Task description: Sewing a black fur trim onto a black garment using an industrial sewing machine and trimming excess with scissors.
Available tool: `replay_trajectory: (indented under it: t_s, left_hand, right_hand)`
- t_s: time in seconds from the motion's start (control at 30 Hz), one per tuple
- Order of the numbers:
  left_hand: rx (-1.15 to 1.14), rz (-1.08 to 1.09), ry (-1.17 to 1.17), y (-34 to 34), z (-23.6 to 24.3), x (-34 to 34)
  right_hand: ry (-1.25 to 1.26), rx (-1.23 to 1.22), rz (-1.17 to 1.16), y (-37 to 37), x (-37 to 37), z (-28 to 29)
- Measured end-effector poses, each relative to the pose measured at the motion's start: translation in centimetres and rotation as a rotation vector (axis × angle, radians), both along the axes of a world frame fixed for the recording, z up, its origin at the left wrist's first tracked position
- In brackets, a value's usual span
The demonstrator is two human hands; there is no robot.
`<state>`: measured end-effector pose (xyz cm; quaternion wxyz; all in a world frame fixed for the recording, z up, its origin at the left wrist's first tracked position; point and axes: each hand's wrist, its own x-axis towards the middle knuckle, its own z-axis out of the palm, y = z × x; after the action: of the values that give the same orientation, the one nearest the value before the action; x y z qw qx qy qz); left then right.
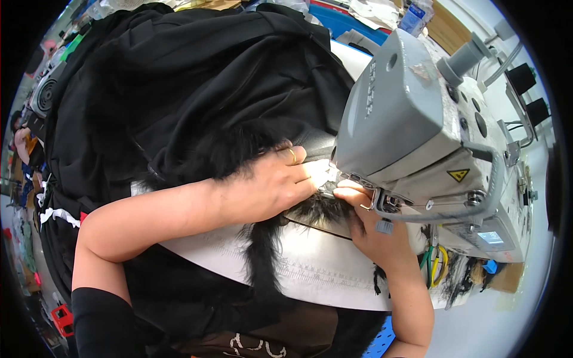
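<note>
A grey and white sewing machine [394,101] stands at the right, with its needle area brightly lit. Under it lies the edge of a large black garment [197,77] with black fur trim [233,146]. My left hand [271,185], a gold ring on one finger, is closed on the fur trim just left of the presser foot. On the near side of the foot, my right hand [382,235] has its fingertips bent together at the fur edge. The machine head partly hides those fingertips. A fur strip [262,256] hangs from the work over the table's near edge.
The white table [322,256] has ruler markings along its near edge. Green- and yellow-handled scissors [440,265] lie right of my right hand, by fur scraps and a small blue piece [490,266]. Black thread cones [521,79] stand behind the machine. A blue bin [334,21] sits at the back.
</note>
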<state>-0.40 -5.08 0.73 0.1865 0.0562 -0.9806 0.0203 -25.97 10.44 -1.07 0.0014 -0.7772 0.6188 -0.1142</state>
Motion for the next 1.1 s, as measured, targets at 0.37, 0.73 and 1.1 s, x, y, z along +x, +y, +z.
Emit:
replay_trajectory:
  t_s: [0.37,0.73,1.1]
  left_hand:
    - [-0.055,0.074,-0.100,3.1,1.8,2.6]
    - [-0.086,-0.022,-0.064,0.9,1.5,1.7]
    - [-0.037,-0.039,-0.111,-0.6,0.7,0.6]
  right_hand:
    - [-0.162,0.214,-0.019,1.1,-1.3,2.2]
    - [0.020,0.036,0.024,1.5,-1.3,3.2]
    - [-0.055,0.053,-0.125,1.6,-3.0,2.2]
